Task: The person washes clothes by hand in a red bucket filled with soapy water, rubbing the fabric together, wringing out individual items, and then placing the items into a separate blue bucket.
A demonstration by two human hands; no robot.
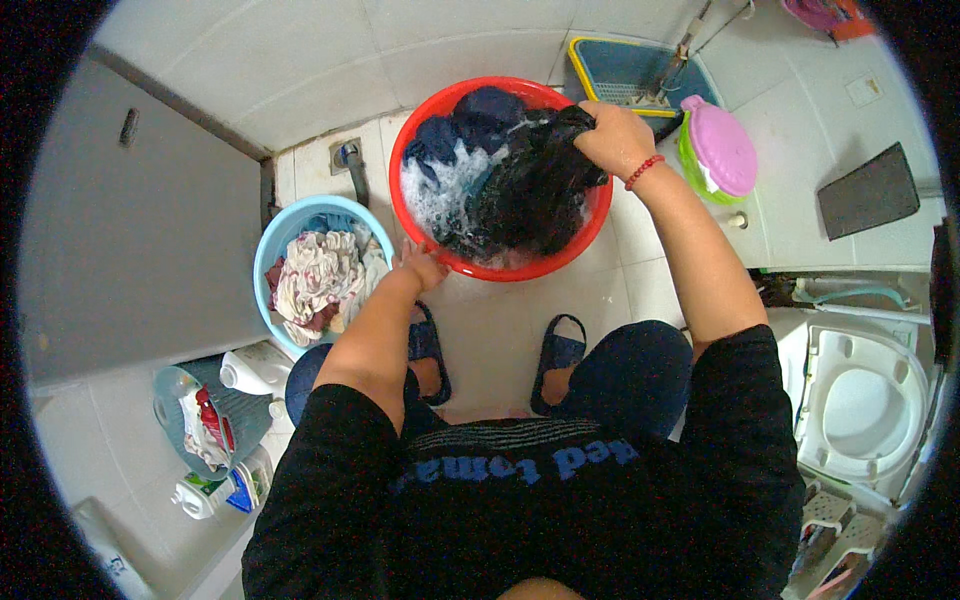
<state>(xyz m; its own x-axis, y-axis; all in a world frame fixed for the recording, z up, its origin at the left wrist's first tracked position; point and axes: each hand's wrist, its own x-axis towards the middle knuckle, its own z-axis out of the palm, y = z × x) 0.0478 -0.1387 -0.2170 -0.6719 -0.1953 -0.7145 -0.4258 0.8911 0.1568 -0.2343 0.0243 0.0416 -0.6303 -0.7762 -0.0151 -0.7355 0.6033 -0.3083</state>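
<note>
A red basin (398, 205) stands on the floor in front of me, with foamy water (445, 200) and wet laundry in it. My right hand (615, 142) is closed on a black garment (535, 190) at the basin's right side, pulling part of it up near the rim. Most of that cloth still lies in the water. Dark blue clothing (455, 125) is bunched at the far left of the basin. At the basin's near left rim is my left hand (422, 266), its fingers apart, between the red basin and a light blue basin (262, 262).
Crumpled pale clothes (320, 275) fill the light blue basin. A drain hose (355, 172) meets the floor by the wall. On the left are a bin (175, 410) and bottles (262, 368); on the right, a pink-lidded container (720, 150) and a toilet (865, 410). My slippered feet (430, 350) flank the tiles.
</note>
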